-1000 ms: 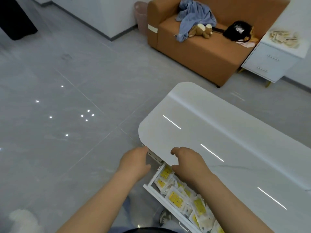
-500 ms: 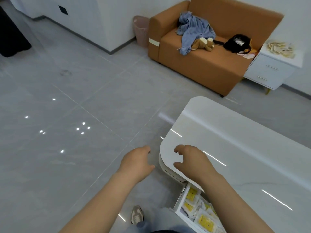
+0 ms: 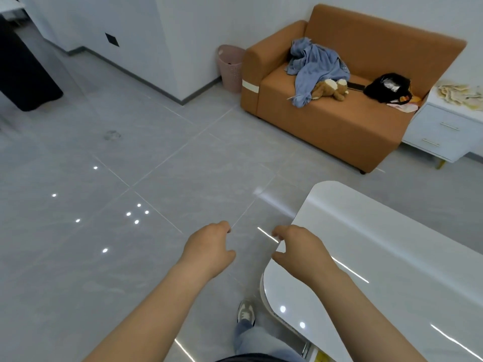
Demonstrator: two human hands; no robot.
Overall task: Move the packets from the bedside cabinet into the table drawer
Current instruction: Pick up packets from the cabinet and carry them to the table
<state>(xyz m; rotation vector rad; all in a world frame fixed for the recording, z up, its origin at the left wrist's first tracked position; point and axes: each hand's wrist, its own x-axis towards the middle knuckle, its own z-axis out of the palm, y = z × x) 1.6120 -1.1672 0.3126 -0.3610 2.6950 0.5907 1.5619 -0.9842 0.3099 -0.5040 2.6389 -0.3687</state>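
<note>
Head view: left hand (image 3: 209, 253) and right hand (image 3: 300, 250), empty and slack, have been pulled from the drawer (image 3: 315, 353); cabinet (image 3: 441, 131) packets (image 3: 460, 96), upper right, judged next.

The one head-worn wide-angle camera (the only view) looks forward and down over glossy grey floor tiles (image 3: 130, 152), with the left hand (image 3: 209, 252) and right hand (image 3: 300, 253) close below the lens toward 6 o'clock, the glossy white round-cornered table (image 3: 392, 244) near at 4 o'clock, and the orange upholstered sofa (image 3: 339, 121) well off at 2 o'clock.
</note>
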